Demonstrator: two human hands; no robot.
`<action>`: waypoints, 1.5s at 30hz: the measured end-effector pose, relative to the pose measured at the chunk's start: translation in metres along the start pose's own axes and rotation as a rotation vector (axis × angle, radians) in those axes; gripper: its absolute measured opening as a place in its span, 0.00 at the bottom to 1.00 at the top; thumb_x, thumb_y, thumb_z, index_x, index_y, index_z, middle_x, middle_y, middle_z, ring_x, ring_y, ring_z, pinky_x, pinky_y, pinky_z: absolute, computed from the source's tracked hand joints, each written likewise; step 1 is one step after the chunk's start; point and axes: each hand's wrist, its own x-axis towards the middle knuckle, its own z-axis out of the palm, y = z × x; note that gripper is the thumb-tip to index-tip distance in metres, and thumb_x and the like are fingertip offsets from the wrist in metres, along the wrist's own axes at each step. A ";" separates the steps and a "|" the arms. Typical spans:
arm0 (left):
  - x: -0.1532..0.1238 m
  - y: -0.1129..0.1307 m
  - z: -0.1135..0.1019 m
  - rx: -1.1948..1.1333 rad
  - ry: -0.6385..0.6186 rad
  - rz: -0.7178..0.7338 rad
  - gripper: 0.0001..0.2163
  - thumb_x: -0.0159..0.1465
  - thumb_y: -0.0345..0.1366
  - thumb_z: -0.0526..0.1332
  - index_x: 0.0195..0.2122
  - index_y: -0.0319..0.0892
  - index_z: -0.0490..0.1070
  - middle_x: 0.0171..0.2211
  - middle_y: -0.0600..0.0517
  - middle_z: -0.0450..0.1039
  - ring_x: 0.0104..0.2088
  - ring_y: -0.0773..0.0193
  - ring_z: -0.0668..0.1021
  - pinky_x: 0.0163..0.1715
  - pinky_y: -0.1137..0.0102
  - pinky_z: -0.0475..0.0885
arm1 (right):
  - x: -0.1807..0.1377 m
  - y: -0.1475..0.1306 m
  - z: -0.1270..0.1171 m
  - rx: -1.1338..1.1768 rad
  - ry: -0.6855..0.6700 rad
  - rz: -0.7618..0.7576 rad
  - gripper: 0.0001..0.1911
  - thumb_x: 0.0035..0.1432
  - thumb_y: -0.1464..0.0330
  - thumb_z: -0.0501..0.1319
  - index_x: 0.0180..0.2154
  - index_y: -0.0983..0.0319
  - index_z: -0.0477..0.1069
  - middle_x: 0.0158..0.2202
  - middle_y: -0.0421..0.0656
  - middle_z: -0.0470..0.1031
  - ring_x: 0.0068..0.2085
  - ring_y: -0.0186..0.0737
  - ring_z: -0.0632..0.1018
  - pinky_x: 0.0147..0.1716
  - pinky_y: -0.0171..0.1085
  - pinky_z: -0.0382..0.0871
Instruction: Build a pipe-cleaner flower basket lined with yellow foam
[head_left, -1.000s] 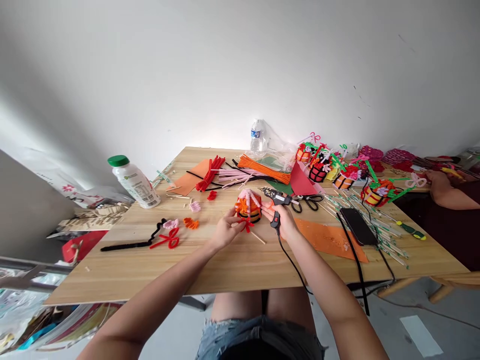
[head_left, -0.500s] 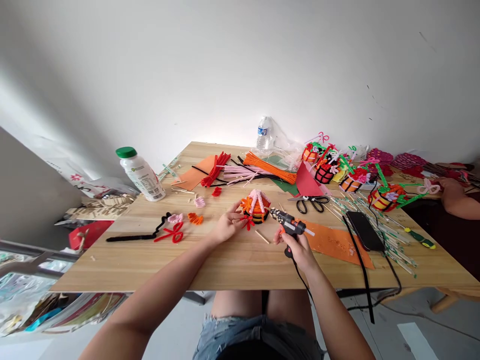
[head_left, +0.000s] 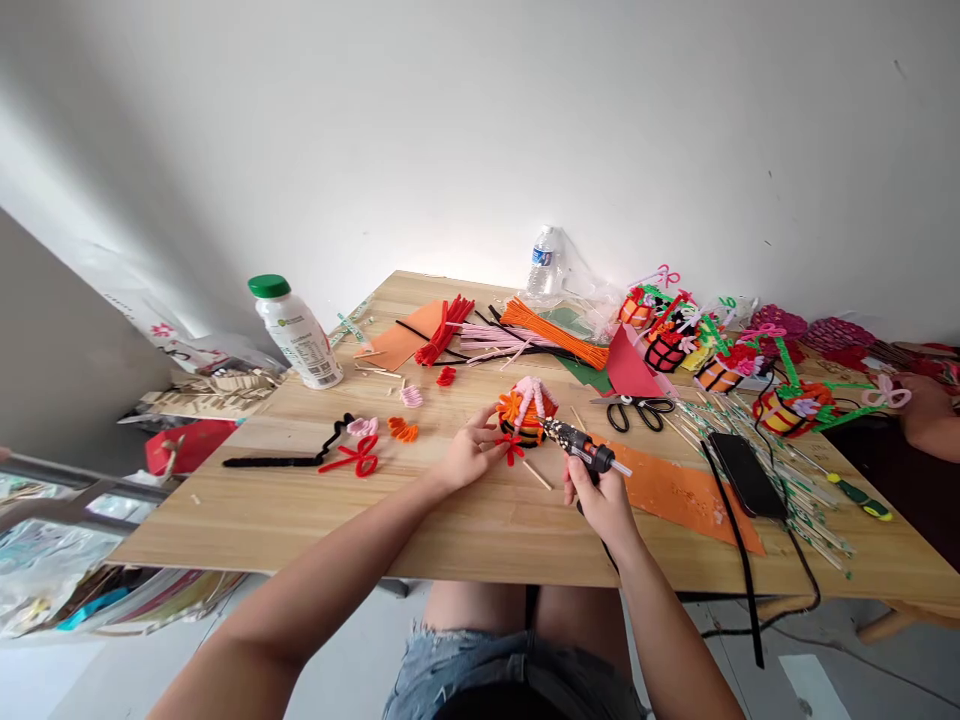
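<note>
My left hand (head_left: 472, 455) is closed on the left side of a small pipe-cleaner basket (head_left: 534, 432), which has orange and black bands and pink strips on top. An orange flower (head_left: 510, 408) is on its left side. A red pipe-cleaner flower (head_left: 511, 452) shows at my left fingertips, low against the basket. My right hand (head_left: 604, 500) grips a black hot glue gun (head_left: 581, 447), with a clear glue stick out of its back. The gun's nozzle points left, at or very near the basket's right side; I cannot tell if they touch.
Scissors (head_left: 639, 410), a phone (head_left: 746, 475), wooden sticks (head_left: 810, 500) and a screwdriver (head_left: 860, 495) lie to the right, near finished baskets (head_left: 727, 368). Pipe-cleaner bundles (head_left: 555, 333) lie behind. A white bottle (head_left: 298, 335) stands left. Another person's arm (head_left: 930, 415) is at far right.
The view has shifted, so the table's things appear slightly farther right. The glue gun's nozzle has come closer to the basket. Both hands keep their hold.
</note>
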 end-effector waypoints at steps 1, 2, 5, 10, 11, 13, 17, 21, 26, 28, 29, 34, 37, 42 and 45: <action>0.000 -0.001 0.000 -0.004 0.002 -0.001 0.19 0.60 0.52 0.60 0.36 0.42 0.81 0.65 0.44 0.56 0.57 0.49 0.71 0.57 0.62 0.67 | 0.000 -0.001 0.000 -0.014 0.005 0.003 0.22 0.58 0.47 0.56 0.29 0.60 0.68 0.22 0.41 0.70 0.19 0.35 0.71 0.21 0.36 0.67; 0.000 -0.001 0.000 -0.009 0.006 0.000 0.19 0.60 0.52 0.60 0.37 0.42 0.81 0.65 0.45 0.56 0.55 0.50 0.73 0.57 0.62 0.68 | -0.001 -0.002 0.001 -0.030 0.010 0.006 0.22 0.58 0.47 0.56 0.29 0.59 0.68 0.21 0.40 0.70 0.19 0.35 0.70 0.21 0.36 0.66; 0.001 -0.001 -0.001 -0.021 0.025 0.008 0.19 0.60 0.52 0.60 0.38 0.42 0.81 0.64 0.45 0.57 0.53 0.50 0.74 0.56 0.62 0.69 | 0.000 -0.004 0.002 -0.064 0.029 0.024 0.22 0.57 0.47 0.57 0.33 0.60 0.70 0.20 0.40 0.69 0.18 0.36 0.69 0.19 0.36 0.64; 0.000 0.002 -0.001 -0.023 0.031 0.009 0.21 0.59 0.54 0.59 0.36 0.41 0.81 0.63 0.44 0.58 0.52 0.50 0.75 0.55 0.61 0.70 | 0.003 -0.002 0.003 -0.110 0.067 0.036 0.22 0.56 0.46 0.58 0.31 0.59 0.69 0.19 0.40 0.69 0.17 0.36 0.68 0.18 0.36 0.62; 0.000 0.002 -0.001 -0.029 0.027 0.003 0.21 0.59 0.55 0.59 0.36 0.41 0.81 0.63 0.44 0.58 0.51 0.51 0.76 0.54 0.62 0.71 | 0.003 -0.002 0.003 -0.123 0.070 0.034 0.22 0.56 0.46 0.58 0.31 0.59 0.69 0.19 0.40 0.69 0.17 0.36 0.68 0.18 0.36 0.62; 0.000 0.002 0.000 -0.038 0.018 -0.010 0.22 0.59 0.56 0.59 0.36 0.41 0.80 0.63 0.45 0.58 0.48 0.54 0.77 0.52 0.63 0.73 | 0.004 -0.001 0.003 -0.148 0.076 0.021 0.22 0.56 0.47 0.57 0.31 0.59 0.69 0.20 0.41 0.69 0.18 0.36 0.68 0.18 0.36 0.62; 0.000 0.002 0.000 -0.045 0.009 -0.009 0.23 0.59 0.56 0.58 0.37 0.40 0.80 0.64 0.43 0.57 0.44 0.56 0.79 0.50 0.64 0.73 | 0.006 0.000 0.002 -0.186 0.100 -0.005 0.23 0.56 0.47 0.57 0.31 0.60 0.70 0.22 0.41 0.70 0.18 0.35 0.69 0.18 0.36 0.64; 0.000 0.002 0.000 -0.037 0.016 -0.023 0.22 0.58 0.55 0.59 0.36 0.40 0.80 0.64 0.45 0.57 0.44 0.56 0.79 0.49 0.64 0.74 | 0.005 0.001 0.002 -0.199 0.111 -0.010 0.25 0.56 0.46 0.57 0.31 0.62 0.71 0.21 0.41 0.69 0.18 0.35 0.69 0.17 0.35 0.63; -0.001 0.004 0.000 -0.045 0.020 -0.027 0.22 0.59 0.54 0.59 0.36 0.40 0.80 0.64 0.42 0.57 0.43 0.55 0.79 0.45 0.62 0.76 | 0.006 0.001 0.004 -0.203 0.137 -0.034 0.27 0.56 0.46 0.57 0.34 0.64 0.73 0.20 0.41 0.69 0.18 0.35 0.69 0.17 0.34 0.63; -0.001 0.005 -0.001 -0.049 0.017 -0.023 0.21 0.59 0.53 0.59 0.36 0.39 0.80 0.64 0.42 0.57 0.42 0.56 0.79 0.45 0.62 0.76 | 0.006 0.002 0.005 -0.207 0.144 -0.037 0.27 0.56 0.46 0.57 0.34 0.64 0.73 0.19 0.40 0.69 0.18 0.35 0.69 0.17 0.34 0.63; -0.001 0.005 -0.001 -0.050 0.016 -0.022 0.21 0.59 0.53 0.59 0.36 0.39 0.80 0.64 0.42 0.57 0.42 0.56 0.79 0.45 0.63 0.76 | 0.007 0.002 0.005 -0.208 0.146 -0.039 0.27 0.56 0.46 0.57 0.34 0.65 0.74 0.18 0.40 0.68 0.18 0.35 0.69 0.17 0.34 0.63; -0.001 0.004 -0.001 -0.058 0.002 -0.024 0.20 0.60 0.51 0.59 0.37 0.39 0.80 0.64 0.42 0.56 0.43 0.56 0.79 0.43 0.65 0.76 | 0.007 0.003 0.004 -0.214 0.160 -0.040 0.26 0.56 0.47 0.57 0.34 0.65 0.74 0.17 0.39 0.67 0.17 0.35 0.69 0.17 0.34 0.63; -0.001 0.004 -0.001 -0.061 -0.003 -0.021 0.20 0.60 0.51 0.59 0.37 0.37 0.80 0.64 0.40 0.56 0.43 0.54 0.79 0.43 0.63 0.77 | 0.007 0.003 0.004 -0.231 0.170 -0.025 0.26 0.55 0.47 0.58 0.32 0.65 0.73 0.16 0.39 0.66 0.17 0.35 0.68 0.17 0.34 0.62; 0.000 0.003 -0.001 -0.067 -0.012 -0.017 0.20 0.60 0.51 0.59 0.36 0.38 0.80 0.58 0.40 0.65 0.44 0.53 0.79 0.46 0.63 0.75 | 0.007 0.002 0.004 -0.246 0.175 -0.027 0.25 0.55 0.47 0.58 0.33 0.65 0.73 0.14 0.37 0.64 0.17 0.36 0.68 0.18 0.35 0.62; 0.000 0.001 0.000 -0.055 0.011 -0.006 0.20 0.59 0.51 0.60 0.37 0.38 0.80 0.61 0.41 0.62 0.44 0.54 0.79 0.48 0.63 0.75 | 0.006 0.001 0.005 -0.254 0.170 -0.024 0.25 0.55 0.48 0.58 0.33 0.65 0.73 0.14 0.37 0.64 0.17 0.37 0.68 0.18 0.35 0.63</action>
